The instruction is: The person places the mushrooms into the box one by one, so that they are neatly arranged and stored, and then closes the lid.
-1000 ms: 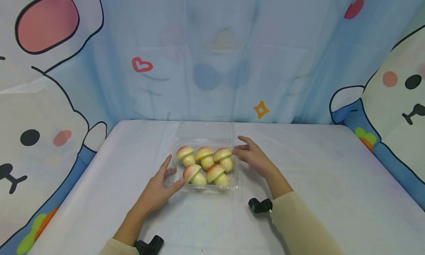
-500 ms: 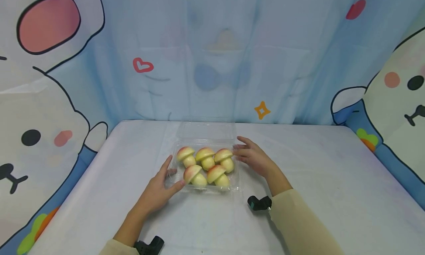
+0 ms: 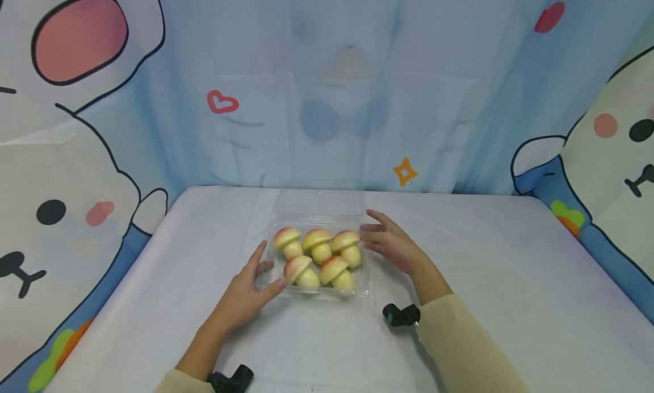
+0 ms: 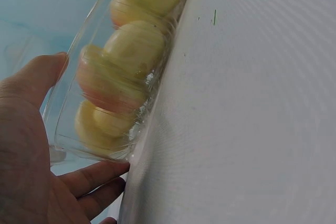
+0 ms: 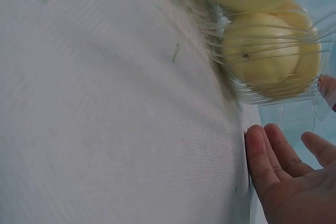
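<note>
A clear plastic clamshell box (image 3: 361, 288) sits on the white table, its transparent lid (image 3: 322, 201) folded back away from me. Inside lie several yellow mushroom-shaped pieces with reddish caps (image 3: 334, 270), three along the back and two in front. My left hand (image 3: 245, 299) is spread at the box's left end. In the left wrist view its thumb (image 4: 52, 69) touches the rim while the fingers (image 4: 100, 174) reach along the end wall near the table. On the opposite side, my right hand (image 3: 393, 242) has its extended fingers beside the right wall, holding nothing.
A white cloth covers the table (image 3: 485, 256). Behind it hangs a blue curtain (image 3: 434, 97) printed with cartoon animals. Black camera mounts (image 3: 401, 315) are worn at both wrists, below the beige sleeves (image 3: 465, 336).
The fingers of my right hand have shifted slightly at the box's right side. My left hand, the box and the mushroom-shaped pieces have stayed in place; the head view has drifted a little.
</note>
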